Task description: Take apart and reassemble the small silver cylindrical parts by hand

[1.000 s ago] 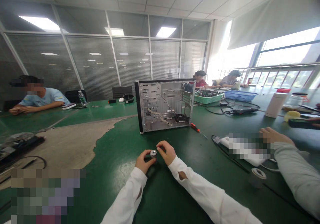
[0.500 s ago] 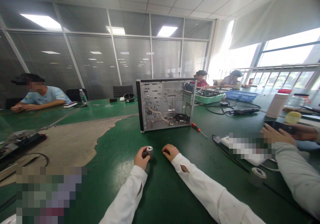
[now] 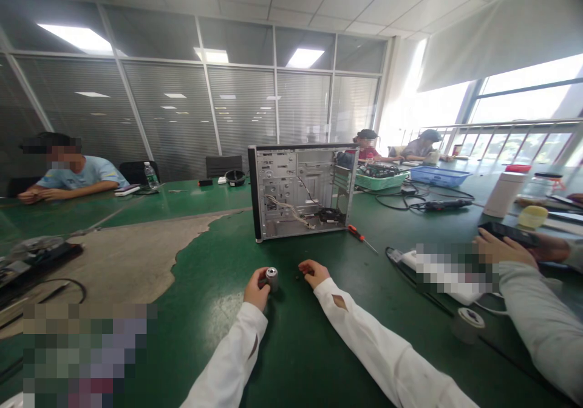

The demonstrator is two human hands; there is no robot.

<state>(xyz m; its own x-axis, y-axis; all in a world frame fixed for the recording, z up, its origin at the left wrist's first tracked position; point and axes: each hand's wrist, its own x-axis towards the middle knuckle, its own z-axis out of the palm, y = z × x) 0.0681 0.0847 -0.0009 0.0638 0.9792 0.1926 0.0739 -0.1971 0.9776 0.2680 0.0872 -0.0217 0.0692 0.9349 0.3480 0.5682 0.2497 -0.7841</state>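
My left hand is wrapped round a small silvery metal cylinder with a hole in its top, held upright at the green tabletop. To the right of it, my right hand hovers low over the table with its fingers loosely bent and apart. Just below those fingertips lies a tiny dark piece, too small to name. An open computer case stands beyond both hands, its side panel off, with loose cables and a black fan inside. Beside its lower right corner rests an orange-handled screwdriver.
A white power strip and a roll of tape lie to the right, near a co-worker's grey sleeve. Farther back are a green basket and a blue basket. Cables and parts occupy the left side.
My right hand has lifted slightly and shifted a little right, its fingers opening. The tiny dark piece now shows on the table beneath it. My left hand stays round the cylinder.
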